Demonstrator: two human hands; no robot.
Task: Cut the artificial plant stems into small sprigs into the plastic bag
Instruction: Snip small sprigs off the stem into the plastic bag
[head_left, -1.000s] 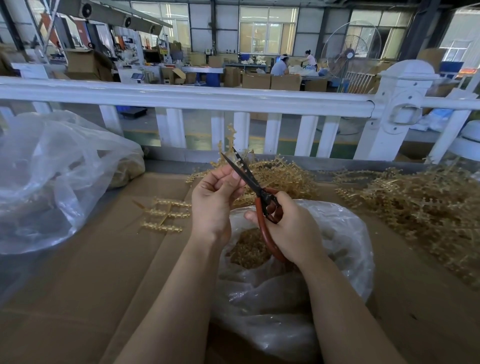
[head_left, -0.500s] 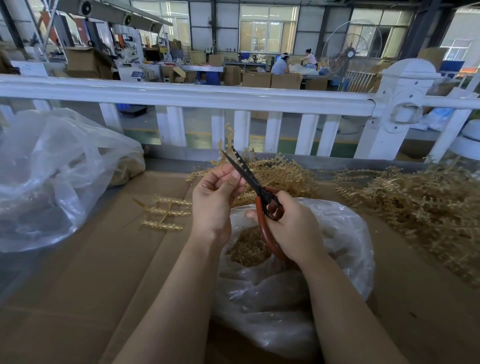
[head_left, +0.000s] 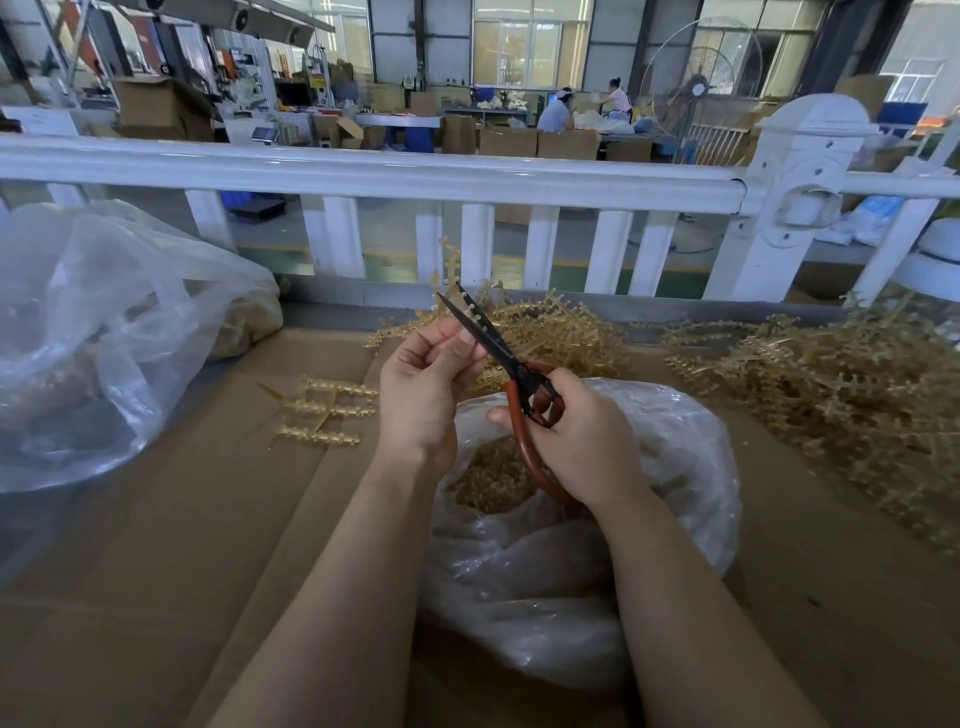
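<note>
The left hand (head_left: 423, 395) is raised over the work, its fingers (head_left: 441, 340) curled in and pinching a golden plastic stem (head_left: 451, 265) between thumb and fingertips. The stem rises past the fingertips and leans a little toward the white railing (head_left: 363, 171) beyond. How much of the stem lies inside the curled fingers I cannot tell.

The right hand (head_left: 582, 441) grips a pair of scissors (head_left: 511, 374) by the reddish-brown handles, thumb through the upper loop, the other fingers wrapped round the lower loop, which curves down under the palm. The dark blades run up and to the left from that grip and cross just beside the left fingertips, touching or nearly touching the stem there. The blades look nearly closed, with only a narrow gap toward the tips.

Directly under both hands sits the clear plastic bag (head_left: 649, 519), mouth open upward, with a heap of small golden sprigs (head_left: 493, 480) inside it below the right wrist.

Beyond the fingertips lies a pile of uncut stems (head_left: 561, 332); a larger pile (head_left: 831, 389) spreads well to the right of the right hand. Left of the left hand a branched piece (head_left: 322, 413) lies flat on the cardboard (head_left: 208, 545), and further left is another crumpled clear bag (head_left: 104, 338).
</note>
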